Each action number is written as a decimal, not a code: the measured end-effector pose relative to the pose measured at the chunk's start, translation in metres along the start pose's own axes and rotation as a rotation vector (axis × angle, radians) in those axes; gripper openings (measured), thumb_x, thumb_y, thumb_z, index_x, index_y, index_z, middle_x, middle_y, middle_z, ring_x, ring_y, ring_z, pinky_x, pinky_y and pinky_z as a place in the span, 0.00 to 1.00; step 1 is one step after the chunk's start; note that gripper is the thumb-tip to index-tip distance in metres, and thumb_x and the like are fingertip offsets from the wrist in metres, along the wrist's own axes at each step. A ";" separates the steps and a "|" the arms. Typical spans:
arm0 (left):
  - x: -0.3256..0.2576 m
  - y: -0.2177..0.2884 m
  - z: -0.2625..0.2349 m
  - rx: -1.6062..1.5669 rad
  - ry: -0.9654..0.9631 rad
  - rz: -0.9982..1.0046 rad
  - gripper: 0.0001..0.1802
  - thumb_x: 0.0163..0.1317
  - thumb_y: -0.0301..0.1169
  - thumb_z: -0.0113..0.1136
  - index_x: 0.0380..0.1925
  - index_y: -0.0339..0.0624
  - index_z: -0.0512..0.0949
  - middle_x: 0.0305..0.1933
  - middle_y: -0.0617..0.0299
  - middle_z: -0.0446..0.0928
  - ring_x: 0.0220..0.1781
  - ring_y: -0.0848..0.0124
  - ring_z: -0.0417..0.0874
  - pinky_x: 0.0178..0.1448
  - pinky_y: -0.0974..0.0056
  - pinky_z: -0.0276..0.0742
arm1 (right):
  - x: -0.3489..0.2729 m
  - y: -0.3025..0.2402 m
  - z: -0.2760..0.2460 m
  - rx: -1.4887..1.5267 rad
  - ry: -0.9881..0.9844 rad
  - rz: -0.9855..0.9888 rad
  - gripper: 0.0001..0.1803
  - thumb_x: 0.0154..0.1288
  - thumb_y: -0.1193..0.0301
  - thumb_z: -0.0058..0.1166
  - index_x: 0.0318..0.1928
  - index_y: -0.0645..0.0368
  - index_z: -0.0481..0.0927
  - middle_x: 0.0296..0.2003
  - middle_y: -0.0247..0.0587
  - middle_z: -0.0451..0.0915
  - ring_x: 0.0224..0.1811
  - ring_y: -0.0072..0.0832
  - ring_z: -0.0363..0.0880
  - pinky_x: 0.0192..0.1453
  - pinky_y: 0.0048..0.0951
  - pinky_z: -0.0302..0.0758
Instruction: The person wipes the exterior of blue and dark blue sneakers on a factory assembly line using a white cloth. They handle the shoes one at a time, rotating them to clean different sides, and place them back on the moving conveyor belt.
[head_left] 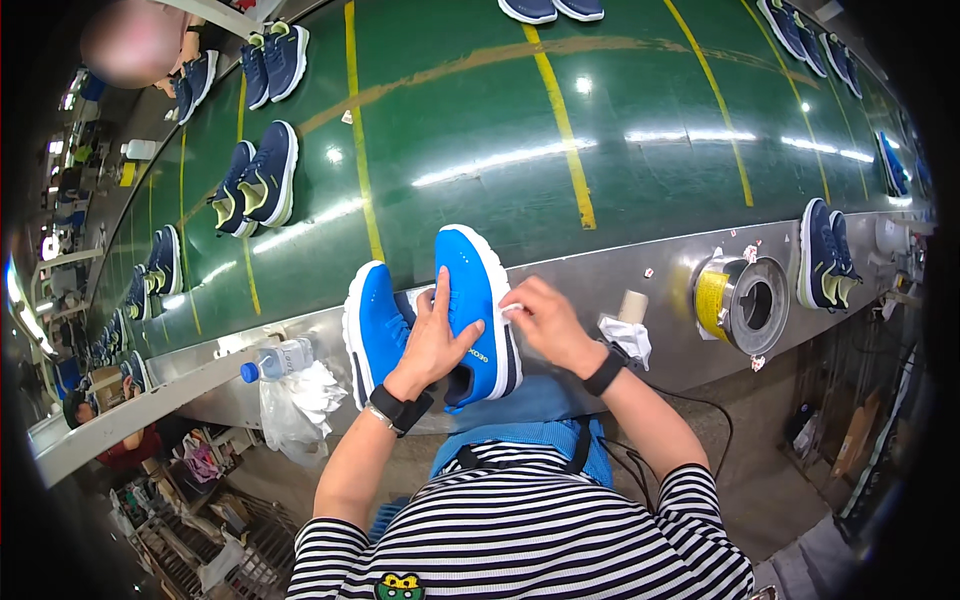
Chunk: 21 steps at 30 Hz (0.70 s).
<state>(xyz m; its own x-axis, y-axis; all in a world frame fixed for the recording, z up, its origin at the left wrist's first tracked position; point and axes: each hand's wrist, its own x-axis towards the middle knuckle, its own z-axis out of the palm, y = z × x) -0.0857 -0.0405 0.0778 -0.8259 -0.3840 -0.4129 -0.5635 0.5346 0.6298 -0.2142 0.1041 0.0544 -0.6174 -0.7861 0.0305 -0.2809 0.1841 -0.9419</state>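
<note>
Two bright blue sneakers with white soles are in front of me at the metal ledge, toes pointing away. My left hand (pixel 430 345) lies over the right blue sneaker (pixel 466 255), fingers and thumb spread across its upper, holding it. The left blue sneaker (pixel 374 310) stands beside it, partly behind my left hand and wrist. At the right sneaker's outer sole edge, my right hand (pixel 548 320) pinches a small white wipe (pixel 509 309). The wipe is mostly covered by the fingers, and its exact material is hard to make out.
A green conveyor belt (pixel 470 120) with yellow lines carries pairs of navy sneakers (pixel 262 180). Along the metal ledge (pixel 690 350) are a water bottle (pixel 280 360), crumpled white tissue (pixel 628 342), a round metal container (pixel 752 305) and another navy pair (pixel 822 255). A plastic bag (pixel 290 415) hangs at left.
</note>
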 end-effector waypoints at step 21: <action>-0.002 0.008 -0.002 0.017 0.018 -0.003 0.51 0.50 0.40 0.59 0.64 0.37 0.37 0.53 0.29 0.55 0.49 0.41 0.69 0.53 0.55 0.69 | 0.035 0.005 0.016 0.009 0.239 -0.087 0.08 0.51 0.81 0.50 0.34 0.63 0.73 0.31 0.44 0.71 0.32 0.37 0.72 0.35 0.32 0.70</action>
<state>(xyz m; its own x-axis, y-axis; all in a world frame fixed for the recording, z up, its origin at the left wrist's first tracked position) -0.0888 -0.0374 0.0851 -0.8239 -0.3989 -0.4027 -0.5662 0.5461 0.6174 -0.2256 0.0678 0.0451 -0.7473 -0.6371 0.1891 -0.3352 0.1156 -0.9350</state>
